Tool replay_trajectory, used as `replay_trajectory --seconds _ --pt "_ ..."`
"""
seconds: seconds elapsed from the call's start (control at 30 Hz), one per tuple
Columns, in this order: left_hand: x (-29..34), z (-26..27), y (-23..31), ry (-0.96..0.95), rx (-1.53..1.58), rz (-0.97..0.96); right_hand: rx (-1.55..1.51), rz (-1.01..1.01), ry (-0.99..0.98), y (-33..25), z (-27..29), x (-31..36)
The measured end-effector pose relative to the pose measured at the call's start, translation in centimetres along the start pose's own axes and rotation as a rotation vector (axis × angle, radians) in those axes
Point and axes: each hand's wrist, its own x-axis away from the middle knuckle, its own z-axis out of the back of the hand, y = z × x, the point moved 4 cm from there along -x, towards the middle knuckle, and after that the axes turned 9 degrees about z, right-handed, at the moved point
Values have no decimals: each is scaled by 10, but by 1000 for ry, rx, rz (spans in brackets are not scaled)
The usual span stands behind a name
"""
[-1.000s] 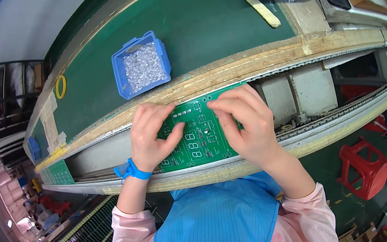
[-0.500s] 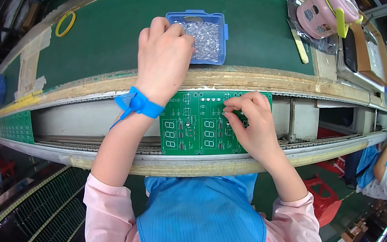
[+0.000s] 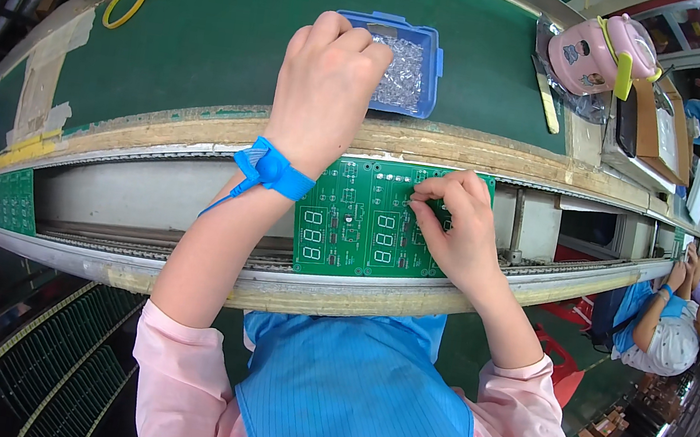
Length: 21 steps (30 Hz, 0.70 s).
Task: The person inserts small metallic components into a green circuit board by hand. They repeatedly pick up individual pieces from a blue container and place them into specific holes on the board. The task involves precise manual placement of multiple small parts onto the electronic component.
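My left hand (image 3: 329, 81), with a blue wrist strap (image 3: 270, 169) on its wrist, is over the left side of a blue plastic bin (image 3: 431, 78). Its fingers are curled and the tips are hidden behind the hand. Small clear parts (image 3: 403, 76) fill the bin. My right hand (image 3: 459, 225) is above the right part of a green circuit board (image 3: 353, 259), thumb and fingertips pinched together. Whatever the pinch holds is too small to name. The board carries white-outlined digit shapes and several small components, and lies across the rails in front of me.
A conveyor track (image 3: 149, 246) runs left to right, with more green boards (image 3: 5, 201) at its left end. On the green bench (image 3: 204, 46) are a yellow ring (image 3: 124, 5) and a pink lidded container (image 3: 601, 57). Another person (image 3: 670, 326) sits at the far right.
The view has shifted and turned slightly. My left hand remains curled by the bin, and my right hand keeps its pinch over nearly the same spot of the board.
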Motion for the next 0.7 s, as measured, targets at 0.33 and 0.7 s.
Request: replay_trajectory --seconds 0.33,0.7 --pt "15 26 5 84 271 -38 -106 -57 19 4 0 0" --pt "69 51 5 -54 608 150 -394 -178 78 12 6 4"
